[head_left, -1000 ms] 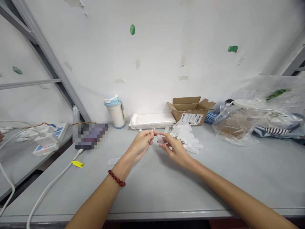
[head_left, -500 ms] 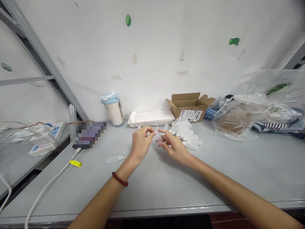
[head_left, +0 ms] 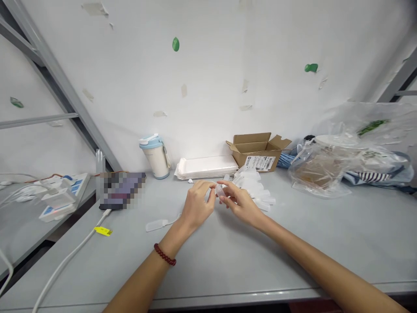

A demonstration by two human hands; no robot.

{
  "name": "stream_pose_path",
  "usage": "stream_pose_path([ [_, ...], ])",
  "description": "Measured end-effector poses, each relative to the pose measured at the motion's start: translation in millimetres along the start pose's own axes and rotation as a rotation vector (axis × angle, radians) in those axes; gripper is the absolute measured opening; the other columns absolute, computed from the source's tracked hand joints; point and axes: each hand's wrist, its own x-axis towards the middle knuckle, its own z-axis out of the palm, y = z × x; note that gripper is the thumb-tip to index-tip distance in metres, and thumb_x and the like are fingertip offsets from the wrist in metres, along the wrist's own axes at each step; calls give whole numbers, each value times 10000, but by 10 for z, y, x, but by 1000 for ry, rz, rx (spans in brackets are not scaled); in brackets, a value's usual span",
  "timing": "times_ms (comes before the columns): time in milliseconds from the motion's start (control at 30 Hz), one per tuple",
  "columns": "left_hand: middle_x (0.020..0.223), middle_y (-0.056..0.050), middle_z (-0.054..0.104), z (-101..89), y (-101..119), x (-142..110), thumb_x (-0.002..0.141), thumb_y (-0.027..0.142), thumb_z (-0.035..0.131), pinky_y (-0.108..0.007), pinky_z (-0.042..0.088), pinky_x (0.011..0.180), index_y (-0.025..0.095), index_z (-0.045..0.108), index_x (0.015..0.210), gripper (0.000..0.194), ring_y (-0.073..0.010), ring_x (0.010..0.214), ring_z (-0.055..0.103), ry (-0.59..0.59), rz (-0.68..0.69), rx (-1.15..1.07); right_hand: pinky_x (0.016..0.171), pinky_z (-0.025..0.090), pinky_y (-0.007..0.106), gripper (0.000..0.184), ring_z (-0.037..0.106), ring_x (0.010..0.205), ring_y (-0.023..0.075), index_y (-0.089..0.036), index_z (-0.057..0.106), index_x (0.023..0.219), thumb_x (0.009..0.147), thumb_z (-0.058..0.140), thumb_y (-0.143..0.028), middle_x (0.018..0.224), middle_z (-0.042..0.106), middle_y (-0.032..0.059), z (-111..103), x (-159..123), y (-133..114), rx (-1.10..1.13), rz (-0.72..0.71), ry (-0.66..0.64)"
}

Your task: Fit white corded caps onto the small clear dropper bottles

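Observation:
My right hand (head_left: 241, 203) grips a small translucent plastic piece (head_left: 220, 190) between thumb and fingers, tilted above the desk. My left hand (head_left: 198, 202) is closed in a pinch at its upper left end, where a thin white tail shows; the fingertips partly hide that end. A similar translucent piece with a thin curved tail (head_left: 157, 225) lies flat on the desk, left of my left wrist. Behind my right hand is a heap of several translucent pieces (head_left: 250, 182). A small white bit (head_left: 190, 181) rests behind my left hand.
Along the wall stand a blue-lidded cup (head_left: 156, 158), a stack of white flat packs (head_left: 208, 165) and an open cardboard box (head_left: 260, 152). Plastic bags (head_left: 321, 174) lie at right. At left are a blurred phone-like device (head_left: 122, 191), its white cable (head_left: 74, 256) and a power strip (head_left: 61, 200).
My left hand has turned over, knuckles up, and come back against the end of the piece. The tail that stood upright is now bent over by the left fingers. The right hand keeps its hold.

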Motion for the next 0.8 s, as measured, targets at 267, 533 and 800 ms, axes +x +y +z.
stream_pose_path([
  [267,813,-51,677,-26,49,26,788,167,498,-285,403,687,193,684,839,195,-172,722,554,-27,-104,-83,618,484,306,270,578,686,152,-183,451,1119,865,456,-274,778,619,29,-2,3,35,86,52,15],
  [533,938,-54,641,-110,-70,121,695,87,413,-236,373,622,158,579,837,230,-124,715,512,-8,-676,-448,657,500,325,264,586,713,149,-207,463,1121,870,464,-288,865,631,46,-49,3,-23,140,59,12],
  [800,937,-52,636,-135,13,104,759,194,474,-239,362,624,168,652,826,191,-128,724,487,-199,-588,-590,684,495,333,252,597,741,155,-220,461,1121,887,449,-313,853,621,41,-70,7,-25,143,36,-17],
])
